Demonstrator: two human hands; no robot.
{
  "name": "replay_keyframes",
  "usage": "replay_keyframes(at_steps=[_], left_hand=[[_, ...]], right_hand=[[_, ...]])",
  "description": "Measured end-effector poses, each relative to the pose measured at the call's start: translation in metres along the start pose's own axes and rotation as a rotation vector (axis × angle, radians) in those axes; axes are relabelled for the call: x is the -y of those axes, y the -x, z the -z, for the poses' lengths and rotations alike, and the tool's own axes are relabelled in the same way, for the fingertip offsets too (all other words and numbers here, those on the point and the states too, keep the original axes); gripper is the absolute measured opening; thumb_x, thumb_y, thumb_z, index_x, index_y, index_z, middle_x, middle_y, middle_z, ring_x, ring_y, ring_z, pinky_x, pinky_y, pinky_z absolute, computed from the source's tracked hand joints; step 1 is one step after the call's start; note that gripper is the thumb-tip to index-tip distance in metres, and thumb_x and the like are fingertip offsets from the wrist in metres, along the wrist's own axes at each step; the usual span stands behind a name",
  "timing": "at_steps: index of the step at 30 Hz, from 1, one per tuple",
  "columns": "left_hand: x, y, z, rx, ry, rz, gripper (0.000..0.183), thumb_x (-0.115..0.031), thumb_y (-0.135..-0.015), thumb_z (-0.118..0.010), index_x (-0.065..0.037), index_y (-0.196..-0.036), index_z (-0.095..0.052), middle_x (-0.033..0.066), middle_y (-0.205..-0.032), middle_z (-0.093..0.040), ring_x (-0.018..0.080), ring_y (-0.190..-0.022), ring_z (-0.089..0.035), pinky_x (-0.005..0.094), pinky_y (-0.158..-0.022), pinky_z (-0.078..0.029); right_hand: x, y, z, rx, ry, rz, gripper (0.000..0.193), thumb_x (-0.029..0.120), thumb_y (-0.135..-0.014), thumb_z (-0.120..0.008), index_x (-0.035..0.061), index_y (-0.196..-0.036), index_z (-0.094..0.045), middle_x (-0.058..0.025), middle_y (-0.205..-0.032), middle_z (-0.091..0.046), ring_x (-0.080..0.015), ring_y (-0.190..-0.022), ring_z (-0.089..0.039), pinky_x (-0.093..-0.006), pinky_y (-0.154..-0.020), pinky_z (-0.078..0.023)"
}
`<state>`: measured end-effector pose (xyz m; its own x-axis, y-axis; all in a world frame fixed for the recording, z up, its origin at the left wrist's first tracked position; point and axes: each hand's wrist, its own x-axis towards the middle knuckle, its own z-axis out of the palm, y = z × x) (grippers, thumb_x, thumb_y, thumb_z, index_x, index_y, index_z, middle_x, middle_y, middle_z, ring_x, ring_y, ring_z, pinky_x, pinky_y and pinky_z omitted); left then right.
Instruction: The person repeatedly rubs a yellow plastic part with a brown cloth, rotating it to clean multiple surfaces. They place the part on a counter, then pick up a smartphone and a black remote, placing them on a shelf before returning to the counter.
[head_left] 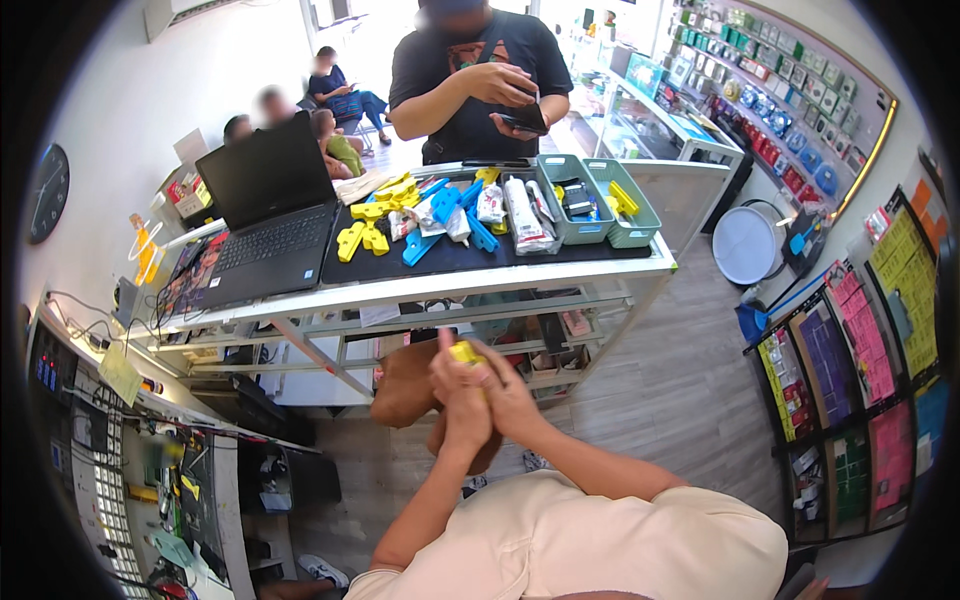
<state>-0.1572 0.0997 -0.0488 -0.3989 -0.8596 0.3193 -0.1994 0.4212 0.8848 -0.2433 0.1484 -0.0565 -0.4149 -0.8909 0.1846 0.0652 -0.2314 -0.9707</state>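
Note:
My left hand [462, 395] and my right hand [508, 392] meet in front of my body, closed around a small yellow plastic clamp [465, 352]. Only its top shows between the fingers, so how far its jaws part cannot be seen. Similar yellow clamps [362, 240] and blue clamps [422, 247] lie heaped on the dark mat of the counter ahead. Among them are a white tube in a clear bag [525, 215] and several small white packets. A brown rounded shape [410, 385], its kind unclear, is just behind and below my hands.
A black laptop [275, 235] sits open at the counter's left. Two green baskets [572, 232] hold small items at its right end. Across the counter a person [480, 80] handles a phone. A crowded workbench [190, 500] is at lower left; a display rack [850, 380] is at right.

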Motion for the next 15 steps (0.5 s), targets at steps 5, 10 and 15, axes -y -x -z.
replay_keyframes(at_steps=[5,10,15], left_hand=[[-0.037,-0.039,-0.026,0.319,-0.317,-0.186,0.072,-0.051,-0.111,-0.033,-0.001,-0.162,-0.025,0.0228,-0.162,-0.029,0.0429,-0.15,-0.024,0.0541,-0.123,-0.013],[-0.058,-0.142,-0.043,0.323,0.829,0.104,0.094,-0.076,-0.102,-0.016,-0.008,-0.167,-0.011,0.0157,-0.174,-0.011,0.0346,-0.16,-0.011,0.0487,-0.127,-0.007],[-0.064,-0.173,-0.073,0.121,0.812,0.064,0.098,-0.079,-0.101,-0.018,-0.004,-0.164,-0.025,0.0156,-0.17,-0.025,0.0314,-0.158,-0.021,0.0485,-0.127,-0.009]], right_hand=[[0.023,-0.001,0.087,-0.357,-0.472,-0.279,0.042,0.031,-0.107,-0.058,0.0021,-0.138,-0.06,-0.0086,-0.127,-0.068,-0.0156,-0.113,-0.066,-0.0292,-0.098,-0.052],[0.009,0.007,0.193,-0.397,-0.392,-0.382,0.038,0.03,-0.106,-0.059,0.0021,-0.131,-0.066,-0.0067,-0.122,-0.07,-0.0145,-0.108,-0.067,-0.028,-0.093,-0.052],[0.012,-0.001,0.288,-0.26,0.01,-0.482,0.042,0.03,-0.106,-0.058,0.0005,-0.137,-0.063,-0.0083,-0.123,-0.069,-0.0148,-0.109,-0.062,-0.0281,-0.096,-0.05]])
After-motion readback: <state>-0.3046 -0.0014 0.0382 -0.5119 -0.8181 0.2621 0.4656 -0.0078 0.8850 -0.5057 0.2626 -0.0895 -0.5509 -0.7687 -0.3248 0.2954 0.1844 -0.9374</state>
